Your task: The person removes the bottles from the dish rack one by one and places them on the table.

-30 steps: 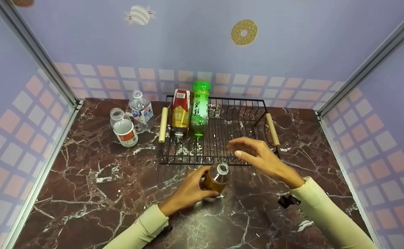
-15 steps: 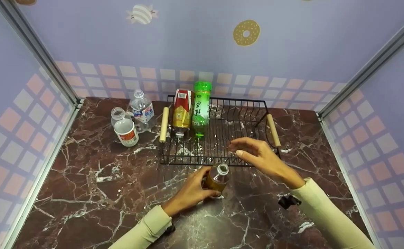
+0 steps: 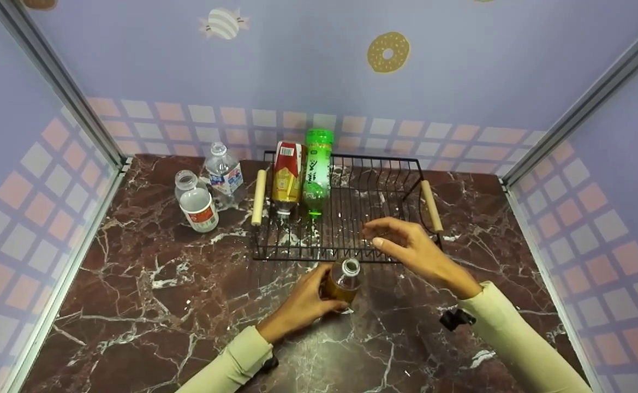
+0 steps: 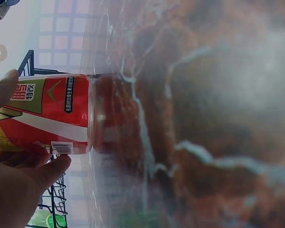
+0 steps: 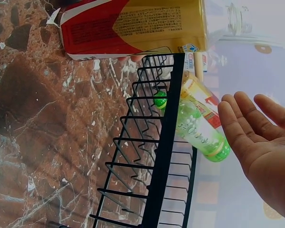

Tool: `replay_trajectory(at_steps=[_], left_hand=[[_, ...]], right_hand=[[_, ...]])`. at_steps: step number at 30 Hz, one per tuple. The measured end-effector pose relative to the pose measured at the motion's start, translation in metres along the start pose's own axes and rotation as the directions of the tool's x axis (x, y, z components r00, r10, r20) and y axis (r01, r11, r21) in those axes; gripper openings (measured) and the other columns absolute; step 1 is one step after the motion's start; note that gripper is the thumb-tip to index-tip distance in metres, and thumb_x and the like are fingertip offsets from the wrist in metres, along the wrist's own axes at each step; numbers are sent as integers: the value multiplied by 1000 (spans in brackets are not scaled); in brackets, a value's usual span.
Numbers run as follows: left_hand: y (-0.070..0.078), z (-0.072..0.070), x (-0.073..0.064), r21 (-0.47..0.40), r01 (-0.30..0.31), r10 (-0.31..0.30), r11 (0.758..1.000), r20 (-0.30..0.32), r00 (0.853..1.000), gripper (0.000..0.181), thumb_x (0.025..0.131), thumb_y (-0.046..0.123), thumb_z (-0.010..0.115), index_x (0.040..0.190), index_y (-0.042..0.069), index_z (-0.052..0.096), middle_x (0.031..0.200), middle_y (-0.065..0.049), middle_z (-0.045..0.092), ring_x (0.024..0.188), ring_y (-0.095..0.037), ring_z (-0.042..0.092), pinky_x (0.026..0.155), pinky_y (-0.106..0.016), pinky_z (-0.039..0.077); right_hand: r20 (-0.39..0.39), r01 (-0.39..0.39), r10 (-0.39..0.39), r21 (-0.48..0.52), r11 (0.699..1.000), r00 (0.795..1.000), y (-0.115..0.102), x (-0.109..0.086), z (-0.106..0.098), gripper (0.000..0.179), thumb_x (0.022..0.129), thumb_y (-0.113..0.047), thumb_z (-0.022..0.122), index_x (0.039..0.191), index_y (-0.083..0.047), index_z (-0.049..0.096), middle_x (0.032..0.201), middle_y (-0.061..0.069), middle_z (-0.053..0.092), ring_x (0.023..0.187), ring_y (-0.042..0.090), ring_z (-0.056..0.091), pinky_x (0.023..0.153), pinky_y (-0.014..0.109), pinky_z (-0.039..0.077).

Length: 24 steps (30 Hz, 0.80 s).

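My left hand [image 3: 302, 303] grips a red-and-gold plastic drink bottle [image 3: 346, 281] that stands upright on the marbled counter, its mouth uncapped. In the left wrist view, the thumb and fingers curl round the bottle's label [image 4: 52, 114], and its base meets the counter. My right hand [image 3: 411, 248] hovers over the front right of a black wire rack [image 3: 376, 157], holding nothing. Its fingers look relaxed in the right wrist view. Inside the rack, a similar red-and-gold bottle [image 3: 287, 174] and a green bottle [image 3: 317, 169] lean neck-down, side by side at the left.
Left of the rack stand two clear uncapped bottles: one with a white-and-red label [image 3: 201, 213], the other with a blue-and-white label [image 3: 226, 177]. Wooden handles, left [image 3: 258, 196] and right [image 3: 430, 204], stick up at the rack's ends. A patterned wall [image 3: 308, 65] rises behind it.
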<state>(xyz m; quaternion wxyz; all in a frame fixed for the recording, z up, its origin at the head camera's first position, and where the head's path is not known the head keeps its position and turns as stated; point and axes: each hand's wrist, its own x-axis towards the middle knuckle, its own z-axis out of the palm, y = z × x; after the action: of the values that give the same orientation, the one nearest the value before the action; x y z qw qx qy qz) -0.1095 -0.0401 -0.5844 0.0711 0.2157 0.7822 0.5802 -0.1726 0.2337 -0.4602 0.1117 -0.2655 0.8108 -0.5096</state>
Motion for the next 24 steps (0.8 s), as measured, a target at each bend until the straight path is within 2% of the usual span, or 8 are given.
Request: replay_trajectory(at_steps=[7, 12, 17, 19, 24], left_hand=[[1, 1, -1, 28, -4, 4, 1000, 4, 1000, 77, 86, 17, 95, 151, 13, 55, 143, -11, 67, 132, -32, 66, 117, -56, 52], [0, -4, -6, 30, -10, 9, 999, 25, 1000, 84, 86, 21, 95, 156, 10, 51, 149, -15, 64, 137, -35, 63, 119, -58, 50], [0, -15, -16, 40, 24, -25, 999, 28, 999, 94, 87, 31, 95, 163, 8, 44, 156, -23, 56, 144, -45, 56, 121, -70, 43], [-1, -21, -21, 51, 29, -30, 998, 14, 999, 95, 88, 33, 94, 164, 6, 43, 157, -25, 55, 145, -48, 54, 120, -74, 41], [-5, -38, -29, 71, 36, -34, 997, -26, 999, 91, 89, 30, 93, 162, 2, 46, 157, -26, 56, 145, -48, 54, 121, -73, 40]], right_hand=[[-7, -4, 4, -4, 1000, 1000, 0, 0, 1, 38, 111, -24, 67, 145, -7, 68, 138, 7, 74, 126, 38, 71, 107, 40, 61], [-7, -9, 9, -1, 1000, 1000, 0, -1, 2, 39, 112, -26, 66, 145, -5, 67, 139, 12, 74, 127, 40, 70, 108, 43, 60], [-2, -4, 4, 10, 1000, 1000, 2, -2, 2, 40, 112, -25, 66, 145, -3, 67, 140, 23, 71, 127, 40, 70, 107, 41, 61], [-2, -5, 5, 3, 1000, 1000, 2, -3, 2, 39, 112, -25, 66, 145, -4, 67, 140, 22, 72, 126, 37, 71, 106, 40, 62], [-12, -15, 15, -11, 1000, 1000, 3, -4, 0, 39, 112, -27, 66, 144, -6, 68, 139, 14, 74, 126, 35, 72, 106, 43, 62]])
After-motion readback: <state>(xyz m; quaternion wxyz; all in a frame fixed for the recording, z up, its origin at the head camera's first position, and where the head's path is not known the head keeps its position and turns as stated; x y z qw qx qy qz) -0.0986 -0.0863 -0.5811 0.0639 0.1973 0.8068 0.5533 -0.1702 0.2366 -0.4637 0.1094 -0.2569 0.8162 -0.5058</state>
